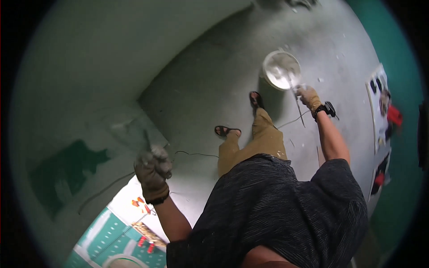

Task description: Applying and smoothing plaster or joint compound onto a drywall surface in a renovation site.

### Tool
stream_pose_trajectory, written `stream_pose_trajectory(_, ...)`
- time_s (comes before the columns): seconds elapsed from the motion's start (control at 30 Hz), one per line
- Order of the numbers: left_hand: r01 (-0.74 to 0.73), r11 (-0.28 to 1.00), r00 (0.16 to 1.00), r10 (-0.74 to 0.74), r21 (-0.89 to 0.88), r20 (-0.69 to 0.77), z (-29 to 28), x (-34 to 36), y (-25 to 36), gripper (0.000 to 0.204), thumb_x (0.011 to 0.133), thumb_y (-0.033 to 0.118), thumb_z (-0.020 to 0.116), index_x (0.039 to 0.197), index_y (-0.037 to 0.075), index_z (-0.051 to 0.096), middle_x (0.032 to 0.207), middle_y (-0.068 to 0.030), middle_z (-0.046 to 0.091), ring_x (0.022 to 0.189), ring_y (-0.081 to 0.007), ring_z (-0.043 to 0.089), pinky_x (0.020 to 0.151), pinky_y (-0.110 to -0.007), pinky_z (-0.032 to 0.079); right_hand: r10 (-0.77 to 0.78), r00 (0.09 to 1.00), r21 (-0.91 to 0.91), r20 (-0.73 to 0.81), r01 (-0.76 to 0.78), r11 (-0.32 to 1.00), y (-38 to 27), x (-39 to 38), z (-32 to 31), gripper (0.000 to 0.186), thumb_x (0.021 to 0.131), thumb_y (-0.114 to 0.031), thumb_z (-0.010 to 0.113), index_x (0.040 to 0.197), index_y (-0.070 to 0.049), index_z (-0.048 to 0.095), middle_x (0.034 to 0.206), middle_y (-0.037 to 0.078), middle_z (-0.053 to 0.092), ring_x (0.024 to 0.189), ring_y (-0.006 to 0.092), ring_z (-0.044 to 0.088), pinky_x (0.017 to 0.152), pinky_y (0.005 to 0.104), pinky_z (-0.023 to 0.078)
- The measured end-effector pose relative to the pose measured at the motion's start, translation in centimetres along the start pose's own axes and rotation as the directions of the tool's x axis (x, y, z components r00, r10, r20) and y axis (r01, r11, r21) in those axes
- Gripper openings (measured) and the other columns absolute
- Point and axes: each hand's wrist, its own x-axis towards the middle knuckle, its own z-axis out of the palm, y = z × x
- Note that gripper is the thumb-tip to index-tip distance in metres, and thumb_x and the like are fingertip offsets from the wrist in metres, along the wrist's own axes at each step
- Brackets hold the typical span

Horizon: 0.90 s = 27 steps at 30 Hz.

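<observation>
The person is standing on a grey floor (214, 73), and both hands are wearing stained work gloves. The right hand (308, 96) is closing its fingers around a long, thin blade (299, 109), which is appearing almost edge-on; its upper end is overlapping the rim of a white bucket (267, 80), though whether they are touching cannot be told. The bucket is standing on the floor beyond the feet, just beside the right hand, and is holding a white paste (278, 71). A dark wristwatch (330, 108) is circling the right wrist. The left hand (152, 176) is showing in front of the pale wall (80, 116), its fingers curling inward; blur is hiding whether they are pinching anything. A dark green patch (67, 172) is showing on that wall, farther left. A thin dark cable (196, 154) is running over the floor near the black sandals (228, 131). At the lower left, a green panel (111, 233) with white streaks is lying below the left forearm, and along the right side, a red object (394, 115) is resting near a white board (372, 96)
</observation>
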Motion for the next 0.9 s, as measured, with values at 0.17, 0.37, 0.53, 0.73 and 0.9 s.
stream_pose_trajectory(0.17, 0.117, 0.992, 0.974, -0.107, 0.043, -0.201, 7.4, 3.3, -4.8, 0.039, 0.099, 0.048, 0.061, 0.096, 0.01, 0.054, 0.085, -0.0042, 0.056, 0.05, -0.0092, 0.043, 0.039, -0.027, 0.035, 0.42, 0.881, 0.526, -0.219, -0.256, 0.811, 18.8, 5.1, -10.2, 0.026, 0.083, -0.029, 0.059, 0.086, -0.005, 0.066, 0.069, 0.008, 0.061, 0.062, 0.0166, 0.062, 0.053, 0.0358, 0.049)
stream_pose_trajectory(0.37, 0.249, 0.967, 0.947, -0.231, 0.054, -0.225, 10.0, -2.9, -2.0, 0.031, 0.097, 0.04, 0.066, 0.098, 0.01, 0.057, 0.087, -0.0036, 0.058, 0.052, -0.0092, 0.045, 0.038, -0.025, 0.032, -0.337, 0.926, -0.841, 0.169, 0.314, 0.44, 22.7, -4.7, -4.2, 0.004, 0.085, -0.012, 0.062, 0.089, -0.012, 0.064, 0.089, 0.018, 0.071, 0.086, 0.0389, 0.069, 0.078, 0.0477, 0.053)
stream_pose_trajectory(0.53, 0.33, 0.939, 0.936, -0.311, 0.1, -0.167, 11.2, -2.6, -2.4, 0.033, 0.093, 0.039, 0.073, 0.1, 0.011, 0.055, 0.087, -0.0034, 0.058, 0.052, -0.0089, 0.049, 0.04, -0.024, 0.039, 0.299, 0.949, 0.416, 0.101, -0.314, 0.854, 12.2, -1.4, 0.9, 0.014, 0.09, -0.019, 0.061, 0.1, -0.012, 0.066, 0.094, 0.018, 0.072, 0.092, 0.0389, 0.07, 0.08, 0.0462, 0.055)
stream_pose_trajectory(0.73, 0.416, 0.878, 0.889, -0.338, 0.237, -0.308, 12.7, -2.7, 0.0, 0.032, 0.096, 0.037, 0.07, 0.102, 0.009, 0.056, 0.089, -0.0055, 0.059, 0.052, -0.0107, 0.049, 0.046, -0.026, 0.043, -0.327, 0.943, -0.422, 0.057, 0.319, 0.848, 19.8, 13.1, 12.0, 0.024, 0.097, -0.014, 0.049, 0.104, -0.01, 0.071, 0.097, 0.005, 0.076, 0.091, 0.0205, 0.072, 0.079, 0.0331, 0.058)
stream_pose_trajectory(0.9, 0.444, 0.888, 0.891, -0.422, 0.124, -0.166, 13.8, -0.3, -2.8, 0.034, 0.097, 0.037, 0.066, 0.1, 0.005, 0.055, 0.081, -0.0078, 0.058, 0.05, -0.0148, 0.053, 0.038, -0.026, 0.045, -0.255, 0.947, 0.158, -0.193, 0.287, 0.945, 25.8, 27.5, -5.1, 0.034, 0.106, -0.015, 0.036, 0.124, -0.001, 0.062, 0.121, 0.01, 0.07, 0.111, 0.0209, 0.067, 0.102, 0.0337, 0.054)
